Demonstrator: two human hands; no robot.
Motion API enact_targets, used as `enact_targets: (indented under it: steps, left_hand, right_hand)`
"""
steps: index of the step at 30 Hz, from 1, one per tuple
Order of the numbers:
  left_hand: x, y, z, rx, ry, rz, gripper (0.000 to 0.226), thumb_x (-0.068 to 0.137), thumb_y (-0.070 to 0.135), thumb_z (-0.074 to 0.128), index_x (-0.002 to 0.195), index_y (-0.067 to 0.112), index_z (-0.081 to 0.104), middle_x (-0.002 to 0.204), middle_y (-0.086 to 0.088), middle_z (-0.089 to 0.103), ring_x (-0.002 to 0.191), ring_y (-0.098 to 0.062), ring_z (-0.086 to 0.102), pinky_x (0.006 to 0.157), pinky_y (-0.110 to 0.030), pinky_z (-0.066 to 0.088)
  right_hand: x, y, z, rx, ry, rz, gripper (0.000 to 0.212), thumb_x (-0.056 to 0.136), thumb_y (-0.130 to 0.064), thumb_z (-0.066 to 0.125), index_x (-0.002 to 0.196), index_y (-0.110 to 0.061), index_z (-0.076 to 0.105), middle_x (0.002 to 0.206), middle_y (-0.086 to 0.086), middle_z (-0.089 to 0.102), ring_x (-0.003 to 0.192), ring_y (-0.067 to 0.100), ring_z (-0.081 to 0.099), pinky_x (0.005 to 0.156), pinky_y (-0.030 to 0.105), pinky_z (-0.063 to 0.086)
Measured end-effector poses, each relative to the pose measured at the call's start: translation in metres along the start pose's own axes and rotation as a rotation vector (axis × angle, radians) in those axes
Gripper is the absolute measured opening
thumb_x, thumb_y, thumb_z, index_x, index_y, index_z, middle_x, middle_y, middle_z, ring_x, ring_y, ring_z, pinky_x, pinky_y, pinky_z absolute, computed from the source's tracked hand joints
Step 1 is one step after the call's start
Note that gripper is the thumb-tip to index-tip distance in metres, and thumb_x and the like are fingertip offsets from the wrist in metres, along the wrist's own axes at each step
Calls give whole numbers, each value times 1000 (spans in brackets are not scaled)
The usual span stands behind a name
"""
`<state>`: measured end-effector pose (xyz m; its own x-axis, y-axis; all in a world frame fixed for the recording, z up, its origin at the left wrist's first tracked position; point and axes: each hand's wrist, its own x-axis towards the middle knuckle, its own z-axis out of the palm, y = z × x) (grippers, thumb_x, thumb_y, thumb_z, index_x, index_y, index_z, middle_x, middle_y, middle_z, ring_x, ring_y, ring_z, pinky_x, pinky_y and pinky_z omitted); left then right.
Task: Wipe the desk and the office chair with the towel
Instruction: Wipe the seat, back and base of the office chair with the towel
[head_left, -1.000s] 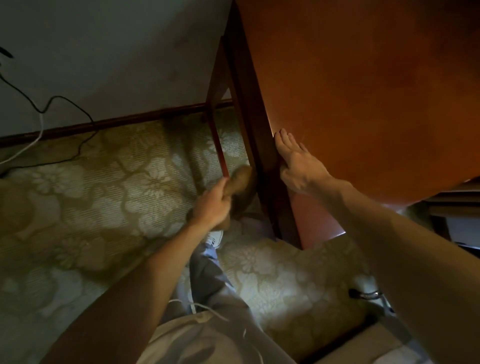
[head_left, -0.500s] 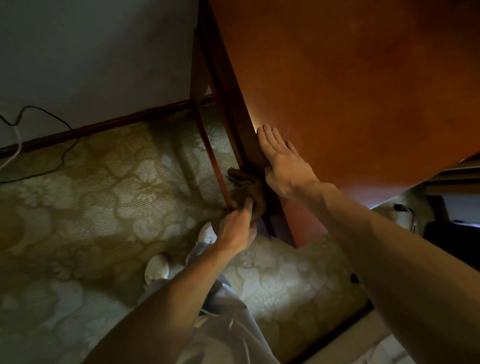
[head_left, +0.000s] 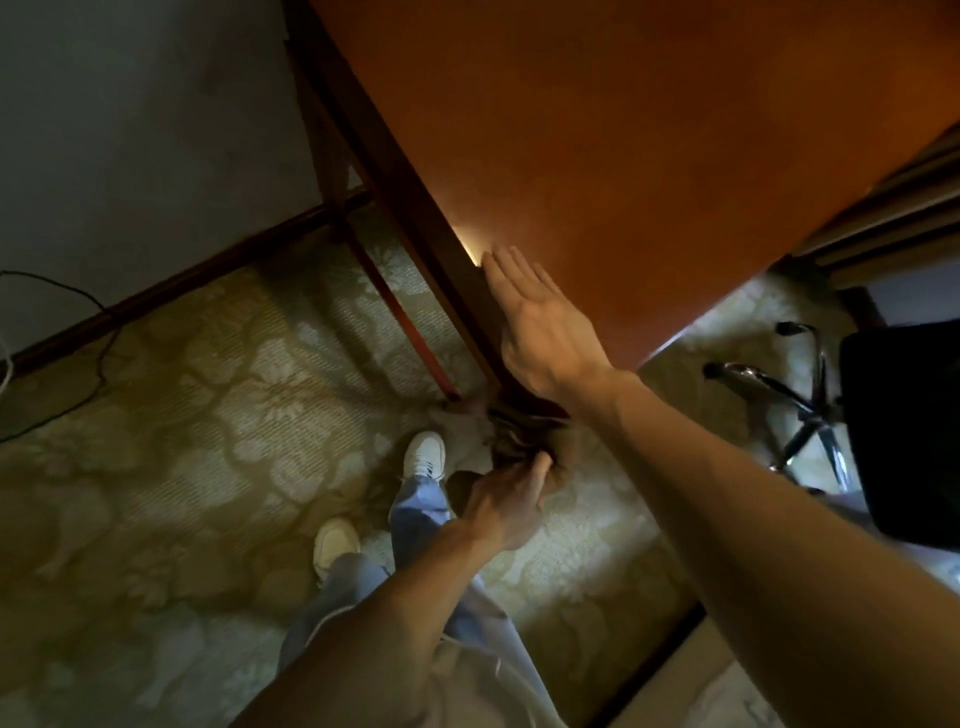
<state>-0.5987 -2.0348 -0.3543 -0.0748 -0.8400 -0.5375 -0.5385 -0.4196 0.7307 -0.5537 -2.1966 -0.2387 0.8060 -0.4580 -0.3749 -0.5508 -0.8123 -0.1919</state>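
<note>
The reddish-brown wooden desk (head_left: 649, 130) fills the upper right, seen from above. My right hand (head_left: 540, 322) lies flat with straight fingers on the desk top beside its left edge. Low down at the foot of the desk's dark side panel, my left hand (head_left: 506, 501) holds a crumpled brown towel (head_left: 514, 441) against the wood near the carpet. The black office chair (head_left: 904, 431) with its chrome base (head_left: 795, 400) stands at the right edge, partly cut off.
Patterned green-beige carpet (head_left: 218, 415) covers the floor. My white shoes (head_left: 426, 454) stand just left of the towel. A dark cable (head_left: 98, 332) trails along the wall and baseboard at the left. A thin desk leg (head_left: 395, 322) rises behind the panel.
My left hand has slid the towel down the desk's side panel, from mid-height to the bottom by the carpet. My right hand stayed flat on the top. The chair has come into view.
</note>
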Motion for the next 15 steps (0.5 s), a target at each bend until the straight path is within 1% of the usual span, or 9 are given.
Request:
enact_targets:
  steps: [1,3,5,7,8,9,11,13,15]
  left_hand:
    - [-3,7,6,21,-52,43,51,101,16,44,150,19,33,145,-14,56,128,-37,55,100,-47,47]
    - [-12,22,14,20,-83,71,51,101,17,47,151,21,35,141,-14,60,125,-37,58,100,-47,48]
    - [-21,33,19,-44,-62,16,54,102,20,48,154,25,33,138,-14,62,124,-36,59,102,-47,48]
    - [-30,40,16,-139,-42,-42,52,102,22,48,152,30,35,143,-11,58,131,-33,55,109,-47,43]
    - [-35,42,10,-186,-34,-51,50,102,22,48,149,33,38,144,-9,57,132,-31,53,109,-44,42]
    - [-40,45,4,-238,-22,-54,45,101,21,48,144,34,44,140,-6,59,130,-29,54,105,-40,43]
    - [-50,54,-11,-331,16,-69,38,97,16,52,131,34,54,122,1,65,120,-25,59,95,-31,41]
    - [-58,65,-26,-365,88,-84,35,93,13,57,120,35,59,105,6,66,104,-19,63,88,-30,43]
    - [-66,83,-40,-398,157,-79,31,91,10,60,113,32,61,97,4,68,93,-17,65,84,-33,48]
  right_hand:
    - [-18,8,2,3,-1,34,78,94,-5,41,165,-7,9,172,12,4,160,23,1,130,35,-1]
    - [-55,29,3,23,-19,145,80,93,-7,45,165,-9,10,173,10,5,160,22,2,130,35,2]
    - [-92,48,3,64,-12,295,80,94,-6,47,165,-11,9,173,8,5,160,21,3,130,36,4]
    - [-127,62,5,110,12,436,76,98,-8,48,165,-13,11,172,7,8,159,21,6,130,37,5]
    - [-144,66,7,128,23,494,72,101,-12,47,164,-13,14,172,7,11,159,21,7,129,37,7]
    - [-161,68,10,146,27,542,66,103,-16,45,164,-13,18,172,7,13,159,21,8,128,38,8]
    - [-195,66,17,208,18,617,58,107,-23,41,162,-16,25,171,6,17,159,22,11,127,38,11]
    - [-223,60,26,284,-20,649,56,107,-24,42,161,-16,30,171,6,20,158,24,13,126,38,14]
    - [-249,53,32,361,-72,664,57,106,-24,46,160,-15,33,170,8,22,158,27,15,125,39,19]
